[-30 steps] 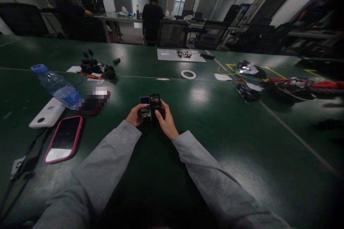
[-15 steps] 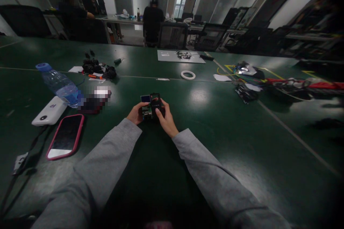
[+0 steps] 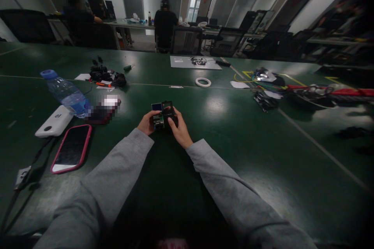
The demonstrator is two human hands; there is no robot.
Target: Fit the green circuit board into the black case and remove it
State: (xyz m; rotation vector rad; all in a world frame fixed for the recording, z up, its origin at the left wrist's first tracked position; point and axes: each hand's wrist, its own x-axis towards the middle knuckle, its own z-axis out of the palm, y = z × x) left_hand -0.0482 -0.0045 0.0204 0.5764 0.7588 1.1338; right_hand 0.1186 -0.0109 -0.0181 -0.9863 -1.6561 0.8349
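Observation:
My left hand [image 3: 147, 121] is closed on a green circuit board [image 3: 158, 121] with a small blue-black screen [image 3: 157, 107] at its far end. Close beside the board, my right hand [image 3: 180, 128] grips a black plastic case part [image 3: 168, 112], its thumb pressed on the face. Board and case part sit side by side, touching or nearly so; I cannot tell whether they are joined. The fingers beneath both pieces are hidden.
To my left are a pink-edged phone [image 3: 71, 148], a white power bank [image 3: 54, 121] with a cable and a tilted water bottle [image 3: 66, 93]. Farther off lie black parts [image 3: 106, 76], a tape ring [image 3: 203, 82] and a grey board [image 3: 179, 62]. Wires [image 3: 269, 78] are at right.
The view has shifted very slightly. Both hands keep their hold on the circuit board and the black case part, with hardly any motion between them.

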